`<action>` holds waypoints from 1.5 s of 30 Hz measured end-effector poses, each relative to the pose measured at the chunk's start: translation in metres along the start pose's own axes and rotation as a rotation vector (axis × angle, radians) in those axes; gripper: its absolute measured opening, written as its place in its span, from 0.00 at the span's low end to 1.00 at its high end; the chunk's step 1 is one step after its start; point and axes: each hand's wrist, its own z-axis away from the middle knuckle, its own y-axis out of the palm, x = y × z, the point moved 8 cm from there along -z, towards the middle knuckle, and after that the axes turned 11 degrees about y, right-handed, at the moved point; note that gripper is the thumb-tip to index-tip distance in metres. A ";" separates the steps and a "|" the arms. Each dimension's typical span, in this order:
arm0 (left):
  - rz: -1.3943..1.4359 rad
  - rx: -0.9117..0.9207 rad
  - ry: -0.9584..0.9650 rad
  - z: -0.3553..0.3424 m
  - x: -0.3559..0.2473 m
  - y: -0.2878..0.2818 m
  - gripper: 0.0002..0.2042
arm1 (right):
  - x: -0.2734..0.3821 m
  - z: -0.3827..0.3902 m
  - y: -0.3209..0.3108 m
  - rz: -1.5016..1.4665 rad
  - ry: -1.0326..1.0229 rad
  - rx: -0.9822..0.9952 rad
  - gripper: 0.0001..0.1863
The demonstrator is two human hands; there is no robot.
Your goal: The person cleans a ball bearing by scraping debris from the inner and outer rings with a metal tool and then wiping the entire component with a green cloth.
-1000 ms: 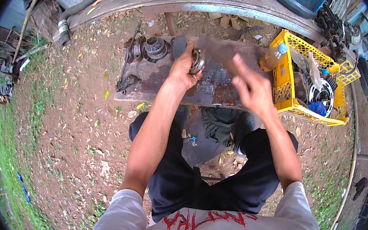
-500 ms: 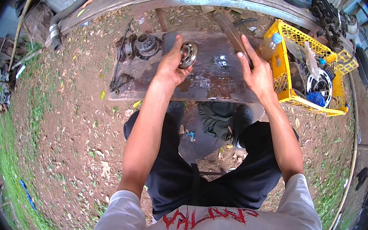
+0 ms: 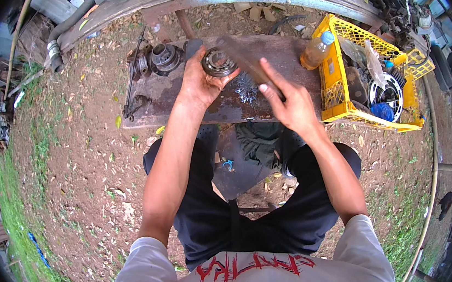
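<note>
The left hand (image 3: pixel 197 80) cups a round metal bearing (image 3: pixel 217 62), fingers curled under and around its left side, and holds it just above the middle of the rusty metal surface (image 3: pixel 177 99), toward the far edge. The right hand (image 3: pixel 288 101) is closed on the lower end of a dark flat metal bar (image 3: pixel 245 59), index finger stretched along it. The bar slants up and away to the left, and its far end lies just beside the bearing's right rim; whether the two touch is hard to tell, since the bar is blurred.

Near the surface's far left corner sits a grey hub-like part (image 3: pixel 165 56) with a smaller rusty fitting (image 3: pixel 140 66) just to its left, and a thin rod (image 3: pixel 133 82) runs down along the left edge. A wet patch shines on the surface between the two hands. At the right edge a yellow plastic crate (image 3: pixel 335 82) stands touching the surface, with a clear bottle (image 3: pixel 315 50) of amber liquid leaning at its near corner. The surface rests over bare earth scattered with dry leaves.
</note>
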 end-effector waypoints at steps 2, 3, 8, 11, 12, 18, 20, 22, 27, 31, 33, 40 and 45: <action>0.018 0.027 0.000 0.003 0.001 0.005 0.22 | 0.000 0.002 0.009 0.125 0.008 0.053 0.28; 0.025 0.025 -0.014 0.006 0.003 0.006 0.22 | -0.001 0.000 0.010 0.125 0.034 0.043 0.28; 0.096 0.080 0.037 0.010 -0.005 0.018 0.23 | 0.009 0.003 0.021 0.100 0.025 0.023 0.28; 0.071 0.011 0.122 0.011 -0.012 0.014 0.22 | 0.008 -0.003 0.010 0.193 0.084 0.021 0.28; 0.042 -0.015 0.156 0.012 -0.014 0.012 0.22 | 0.011 -0.007 0.006 0.210 0.080 -0.012 0.28; 0.036 -0.003 0.186 0.012 -0.012 0.014 0.23 | 0.012 -0.005 0.014 0.223 0.059 -0.009 0.28; 0.033 0.011 0.195 0.012 -0.014 0.015 0.24 | 0.012 -0.011 0.009 0.209 0.083 -0.030 0.28; 0.067 0.063 0.182 0.010 -0.014 0.017 0.24 | 0.025 0.007 0.018 0.136 0.001 -0.010 0.27; 0.117 -0.002 0.182 0.011 -0.017 0.002 0.25 | 0.012 -0.007 0.009 0.131 0.110 0.012 0.28; 0.143 -0.031 0.172 0.006 -0.021 0.003 0.24 | 0.030 0.020 0.022 0.036 -0.136 -0.026 0.29; 0.124 -0.076 0.144 0.007 -0.019 -0.003 0.24 | 0.017 0.005 0.016 0.132 -0.023 -0.027 0.29; 0.206 -0.067 0.168 0.003 -0.021 0.001 0.28 | 0.027 0.012 0.020 0.062 -0.045 0.007 0.29; 0.208 -0.142 0.286 -0.002 -0.031 -0.005 0.26 | 0.029 0.004 0.016 0.095 -0.061 -0.080 0.29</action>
